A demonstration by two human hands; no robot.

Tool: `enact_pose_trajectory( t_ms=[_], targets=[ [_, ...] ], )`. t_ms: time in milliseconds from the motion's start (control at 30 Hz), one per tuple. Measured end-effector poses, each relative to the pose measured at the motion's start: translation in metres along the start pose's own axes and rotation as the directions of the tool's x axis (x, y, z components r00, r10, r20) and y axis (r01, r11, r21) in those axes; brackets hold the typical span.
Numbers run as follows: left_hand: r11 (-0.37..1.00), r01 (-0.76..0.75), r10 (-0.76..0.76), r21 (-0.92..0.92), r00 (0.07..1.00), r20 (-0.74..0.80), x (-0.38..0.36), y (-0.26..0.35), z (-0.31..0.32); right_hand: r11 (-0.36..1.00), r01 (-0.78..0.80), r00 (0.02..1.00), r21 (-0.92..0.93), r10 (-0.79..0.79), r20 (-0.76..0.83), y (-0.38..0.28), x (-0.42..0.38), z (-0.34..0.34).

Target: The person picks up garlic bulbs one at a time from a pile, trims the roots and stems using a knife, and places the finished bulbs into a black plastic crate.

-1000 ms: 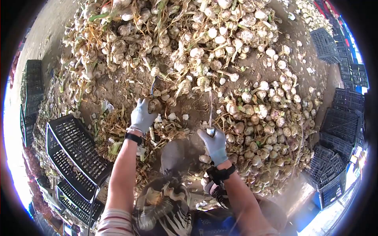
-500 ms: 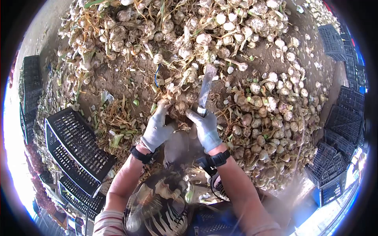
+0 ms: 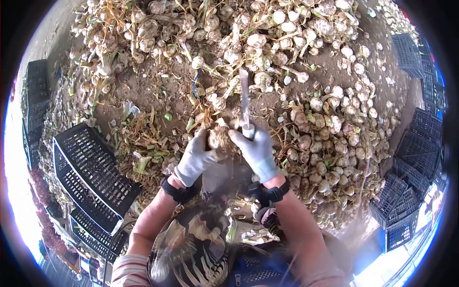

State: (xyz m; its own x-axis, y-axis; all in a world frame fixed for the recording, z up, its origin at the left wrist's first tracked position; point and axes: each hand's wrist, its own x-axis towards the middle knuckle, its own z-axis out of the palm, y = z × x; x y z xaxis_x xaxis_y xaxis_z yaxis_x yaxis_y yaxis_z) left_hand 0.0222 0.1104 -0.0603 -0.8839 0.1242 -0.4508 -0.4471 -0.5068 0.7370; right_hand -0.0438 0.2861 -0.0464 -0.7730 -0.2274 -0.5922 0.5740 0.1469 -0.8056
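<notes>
My left hand (image 3: 195, 158), in a pale work glove, is closed around a garlic bulb (image 3: 219, 138) with dry leaves and roots. In my gloved right hand (image 3: 257, 150) is the handle of a knife (image 3: 245, 93), its broad blade pointing up and away from me. The right thumb reaches toward the bulb's right side, with its tip right at the skin. Both hands are close together over the dirt, in front of my knees. Past them lies a heap of garlic (image 3: 210, 28) with the stalks still on.
To the right spreads a pile of trimmed garlic bulbs (image 3: 330, 148). Cut stalks and leaves (image 3: 148, 138) litter the ground at the left. Black plastic crates (image 3: 95, 167) stand at the left, and more crates (image 3: 418, 136) are stacked along the right edge.
The bulb has turned in my left hand and its pale side now shows more. The knife blade has swung slightly left and appears narrower, edge-on. My right hand has shifted a little right.
</notes>
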Motion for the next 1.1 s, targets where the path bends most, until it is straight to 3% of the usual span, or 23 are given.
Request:
enact_pose_trajectory(
  t_ms=[33,67,167,200,267,300,333,367,400,433,467,500,533,567,600,667,733,800,1000,1033,1100],
  targets=[
    [1.0,0.01,-0.01,0.016,0.999,-0.046,-0.001,0.001,0.001,0.951,0.191,0.979,-0.244,-0.204,-0.027,-0.006,-0.003,-0.007],
    [1.0,0.011,-0.01,0.013,0.999,-0.047,-0.003,0.005,0.002,0.808,0.35,0.917,-0.473,-0.399,-0.004,-0.012,-0.007,-0.011],
    [0.978,0.051,-0.062,-0.201,0.997,-0.047,-0.001,0.006,0.008,0.874,0.343,0.937,-0.345,-0.346,0.056,-0.015,-0.022,-0.009],
    [0.978,0.051,-0.062,-0.202,0.997,-0.046,-0.003,0.004,0.008,0.913,0.32,0.947,-0.253,-0.308,0.089,-0.014,-0.024,-0.006],
    [0.997,0.069,-0.07,-0.024,0.996,-0.058,-0.012,0.01,0.012,0.941,0.266,0.964,-0.211,-0.263,0.041,-0.018,-0.026,-0.001],
    [0.971,0.176,-0.183,-0.162,0.983,-0.03,-0.013,0.025,0.021,0.994,0.083,0.997,-0.078,-0.082,0.017,-0.023,-0.027,0.001],
    [0.971,0.176,-0.184,-0.161,0.982,-0.036,-0.013,0.025,0.02,0.993,-0.106,0.994,0.058,0.105,0.019,-0.025,-0.027,0.002],
    [0.966,0.164,-0.171,-0.201,0.985,-0.016,-0.015,0.025,0.018,1.0,-0.013,1.0,0.019,0.012,0.027,-0.021,-0.023,0.001],
    [0.958,0.153,-0.157,-0.241,0.988,0.006,-0.016,0.024,0.018,1.0,-0.017,0.999,0.02,0.016,0.028,-0.018,-0.023,-0.001],
    [0.985,0.028,-0.037,-0.168,0.998,-0.051,-0.015,0.015,0.018,0.963,0.15,0.989,-0.224,-0.148,0.026,-0.018,-0.023,-0.004],
    [0.985,0.027,-0.036,-0.171,0.998,-0.051,-0.015,0.011,0.012,0.839,0.3,0.95,-0.454,-0.305,0.066,-0.018,-0.023,-0.008],
    [0.977,0.019,-0.012,0.211,0.999,-0.03,-0.015,0.01,0.001,0.637,0.437,0.878,-0.634,-0.455,0.148,-0.025,-0.024,-0.012],
    [0.828,0.0,0.003,0.561,1.0,-0.004,-0.016,0.005,-0.013,0.635,0.438,0.878,-0.636,-0.455,0.15,-0.031,-0.026,-0.015],
    [0.978,0.172,-0.18,-0.121,0.982,-0.057,-0.02,-0.044,-0.044,0.501,0.507,0.84,-0.701,-0.469,0.272,-0.035,-0.029,-0.018],
    [0.977,0.176,-0.184,-0.123,0.981,-0.056,-0.022,-0.036,-0.036,0.357,0.569,0.797,-0.741,-0.462,0.39,-0.038,-0.032,-0.02],
    [0.96,-0.054,0.063,0.274,0.998,-0.024,-0.026,-0.017,-0.025,0.309,0.565,0.799,-0.765,-0.434,0.415,-0.037,-0.033,-0.019],
    [0.973,-0.006,0.006,0.229,1.0,0.001,-0.027,-0.039,-0.041,0.323,0.542,0.817,-0.776,-0.419,0.396,-0.029,-0.028,-0.022],
    [0.959,-0.124,0.13,0.254,0.992,-0.006,-0.025,-0.02,-0.025,0.293,0.545,0.815,-0.785,-0.404,0.415,-0.03,-0.026,-0.023],
    [0.978,-0.096,0.112,0.187,0.99,-0.08,-0.029,-0.006,-0.018,0.319,0.571,0.806,-0.756,-0.391,0.444,-0.038,-0.037,-0.018],
    [0.952,-0.077,0.084,0.296,0.996,-0.009,-0.026,0.0,-0.019,0.273,0.562,0.808,-0.781,-0.382,0.448,-0.038,-0.035,-0.019],
    [0.972,-0.104,0.106,0.209,0.994,0.001,-0.03,-0.004,-0.018,0.228,0.549,0.812,-0.804,-0.373,0.449,-0.037,-0.036,-0.019]
  ],
)
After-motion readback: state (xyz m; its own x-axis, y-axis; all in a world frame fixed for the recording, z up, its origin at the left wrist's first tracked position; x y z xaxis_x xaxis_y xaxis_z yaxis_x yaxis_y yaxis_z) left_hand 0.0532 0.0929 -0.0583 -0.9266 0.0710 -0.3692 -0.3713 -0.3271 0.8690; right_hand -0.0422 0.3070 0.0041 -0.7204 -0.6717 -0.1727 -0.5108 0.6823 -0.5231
